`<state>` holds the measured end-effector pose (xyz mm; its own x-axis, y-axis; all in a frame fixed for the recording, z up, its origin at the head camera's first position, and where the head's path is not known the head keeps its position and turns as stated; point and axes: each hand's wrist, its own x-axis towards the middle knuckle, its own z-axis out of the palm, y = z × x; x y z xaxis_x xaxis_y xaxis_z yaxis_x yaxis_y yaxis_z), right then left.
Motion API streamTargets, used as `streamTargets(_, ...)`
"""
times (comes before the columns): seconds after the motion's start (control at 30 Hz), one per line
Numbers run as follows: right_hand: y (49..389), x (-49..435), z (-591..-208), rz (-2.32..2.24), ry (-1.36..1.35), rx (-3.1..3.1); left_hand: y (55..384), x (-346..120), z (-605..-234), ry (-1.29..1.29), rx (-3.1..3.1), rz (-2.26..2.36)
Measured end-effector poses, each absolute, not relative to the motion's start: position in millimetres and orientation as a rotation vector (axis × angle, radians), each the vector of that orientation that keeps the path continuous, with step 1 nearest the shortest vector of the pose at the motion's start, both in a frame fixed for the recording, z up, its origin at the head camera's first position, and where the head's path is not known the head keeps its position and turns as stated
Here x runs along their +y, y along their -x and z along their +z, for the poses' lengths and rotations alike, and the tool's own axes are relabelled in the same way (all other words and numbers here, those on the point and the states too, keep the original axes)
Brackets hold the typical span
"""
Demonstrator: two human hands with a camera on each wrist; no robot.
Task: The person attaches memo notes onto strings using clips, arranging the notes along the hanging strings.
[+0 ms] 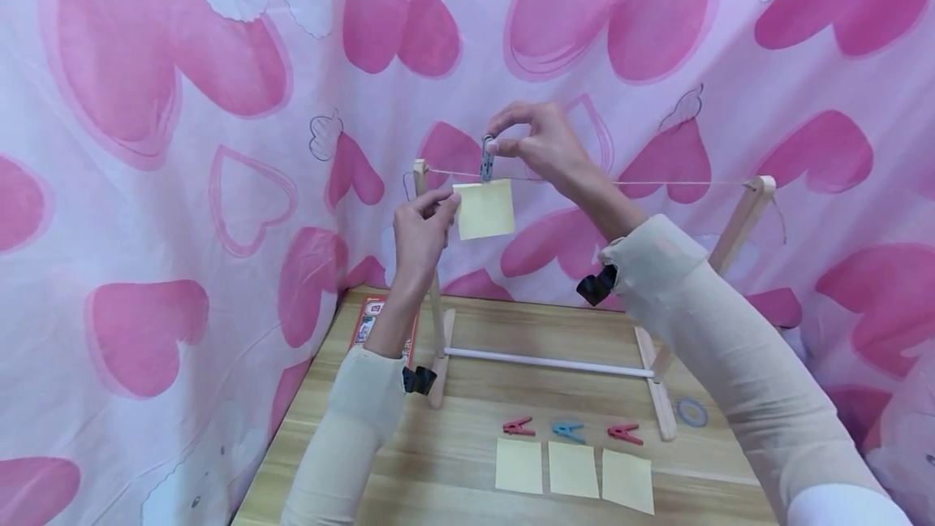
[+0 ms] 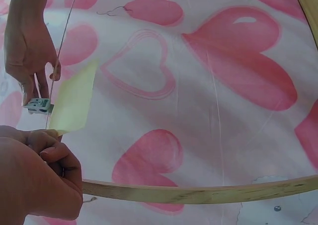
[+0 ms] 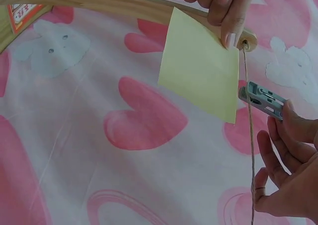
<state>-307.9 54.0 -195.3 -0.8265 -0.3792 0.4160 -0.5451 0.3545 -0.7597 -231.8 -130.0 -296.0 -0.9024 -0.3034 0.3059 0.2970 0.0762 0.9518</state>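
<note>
My left hand (image 1: 422,235) pinches a pale yellow paper square (image 1: 485,211) by its upper left edge, holding it up just below a thin string (image 1: 679,183). In my right hand (image 1: 549,143), thumb and fingers pinch a grey-blue clothespin (image 1: 487,157) by its handle end, its nose pointing down at the paper's top edge. The right wrist view shows the clothespin (image 3: 266,101) lying across the string (image 3: 251,150), its nose close beside the paper (image 3: 201,66). My other right fingers spread near the string, with one fingertip right at it.
A wooden stand with posts (image 1: 741,222) and a white crossbar (image 1: 548,360) carries the string. On the table (image 1: 438,461) lie two red clothespins (image 1: 519,426), a blue one (image 1: 568,430), three yellow squares (image 1: 519,466), a tape ring (image 1: 691,411) and a red printed item (image 1: 371,311).
</note>
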Motion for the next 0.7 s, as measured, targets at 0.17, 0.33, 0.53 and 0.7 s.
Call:
streamTargets(0.17, 308.9, 48.7, -193.6, 1.462, -0.864, -2.440, 232.4, -130.5, -295.3, 0.016, -1.936, -1.849)
streamTargets(0.33, 307.6, 44.9, -193.8, 1.413, -0.897, -2.481, 233.0, -128.2, -292.9, 0.009, -1.946, -1.808)
streamTargets(0.53, 309.6, 42.5, -198.5, 1.340, -0.928, -2.542, 233.7, -128.1, -293.4, -0.008, -1.959, -1.789)
streamTargets(0.7, 305.8, 42.7, -198.8, 1.237, -1.009, -2.609, 234.2, -130.3, -294.7, -0.007, -1.946, -1.788)
